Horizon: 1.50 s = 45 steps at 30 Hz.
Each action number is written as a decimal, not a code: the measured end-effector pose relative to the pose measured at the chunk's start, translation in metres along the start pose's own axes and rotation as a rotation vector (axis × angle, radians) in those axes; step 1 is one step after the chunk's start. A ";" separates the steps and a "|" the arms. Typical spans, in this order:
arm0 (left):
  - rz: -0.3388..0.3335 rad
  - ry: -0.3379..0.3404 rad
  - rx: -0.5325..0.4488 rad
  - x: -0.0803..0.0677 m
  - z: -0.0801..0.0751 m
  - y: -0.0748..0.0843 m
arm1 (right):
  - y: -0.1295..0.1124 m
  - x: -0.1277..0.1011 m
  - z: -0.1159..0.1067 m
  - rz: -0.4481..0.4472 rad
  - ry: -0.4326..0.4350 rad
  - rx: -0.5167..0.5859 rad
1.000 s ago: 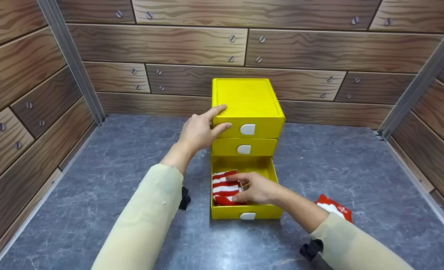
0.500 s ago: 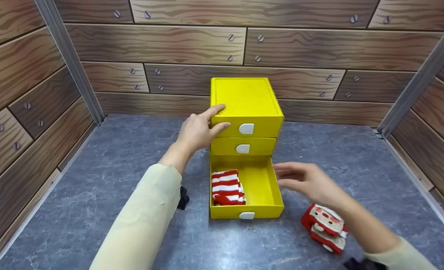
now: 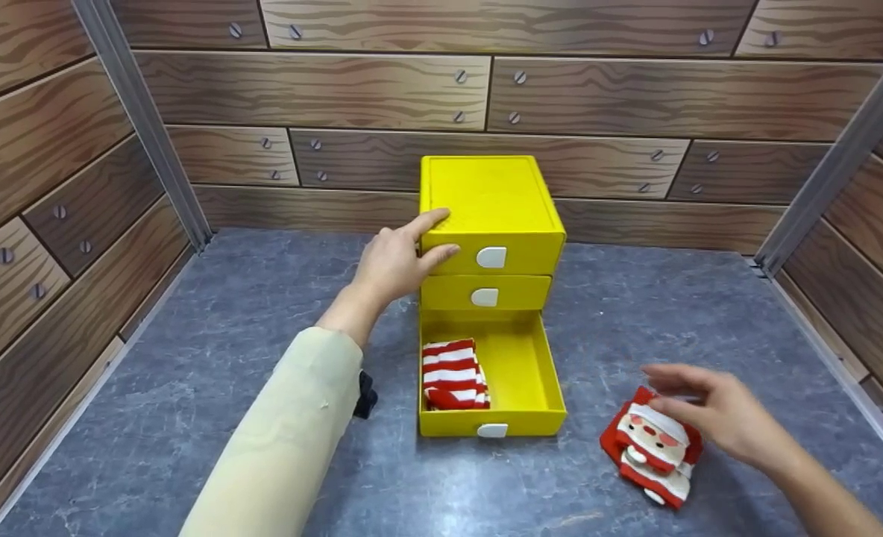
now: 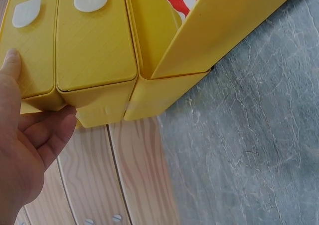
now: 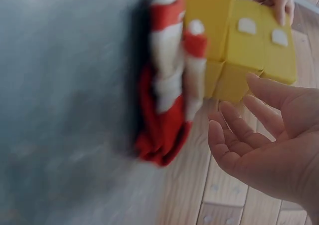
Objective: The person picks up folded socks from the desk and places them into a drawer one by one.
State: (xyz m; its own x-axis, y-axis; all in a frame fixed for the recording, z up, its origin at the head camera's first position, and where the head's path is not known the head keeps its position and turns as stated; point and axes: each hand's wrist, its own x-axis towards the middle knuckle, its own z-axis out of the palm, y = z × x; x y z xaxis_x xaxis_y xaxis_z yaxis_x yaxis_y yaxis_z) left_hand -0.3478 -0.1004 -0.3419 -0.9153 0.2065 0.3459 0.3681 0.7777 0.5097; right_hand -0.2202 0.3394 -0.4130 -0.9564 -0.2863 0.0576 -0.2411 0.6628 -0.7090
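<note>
Fig.: our R hand (image 3: 717,421), fingers spread and relaxed, hovers just above the Santa sock (image 3: 650,455) on the tabletop, right of the open bottom drawer (image 3: 520,369); L hand (image 3: 397,257) braces the cabinet (image 3: 490,201), fingers straight.

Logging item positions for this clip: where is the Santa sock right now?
In the head view the Santa sock lies on the grey tabletop, right of the open bottom drawer, directly under the right hand.

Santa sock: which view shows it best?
Head view: the Santa sock lies sharp and whole on the grey table, under the right hand. Right wrist shows it blurred. Left wrist misses it.
</note>
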 end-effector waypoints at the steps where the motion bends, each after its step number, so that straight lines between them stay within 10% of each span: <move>1: 0.001 0.002 0.001 0.000 0.000 0.000 | 0.005 -0.002 0.000 0.009 0.009 -0.018; 17: 0.005 -0.004 -0.009 -0.001 -0.001 0.000 | 0.044 -0.022 -0.001 0.206 -0.103 -0.163; 45: -0.005 -0.002 -0.004 0.000 0.000 0.000 | 0.029 -0.006 0.015 0.255 -0.027 -0.209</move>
State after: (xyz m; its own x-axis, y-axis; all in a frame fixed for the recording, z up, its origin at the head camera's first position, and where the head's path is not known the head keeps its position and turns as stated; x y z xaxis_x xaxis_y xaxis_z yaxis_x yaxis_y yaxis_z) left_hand -0.3476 -0.1006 -0.3425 -0.9175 0.2035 0.3418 0.3640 0.7763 0.5146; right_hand -0.2193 0.3501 -0.4446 -0.9863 -0.1092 -0.1239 -0.0257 0.8424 -0.5382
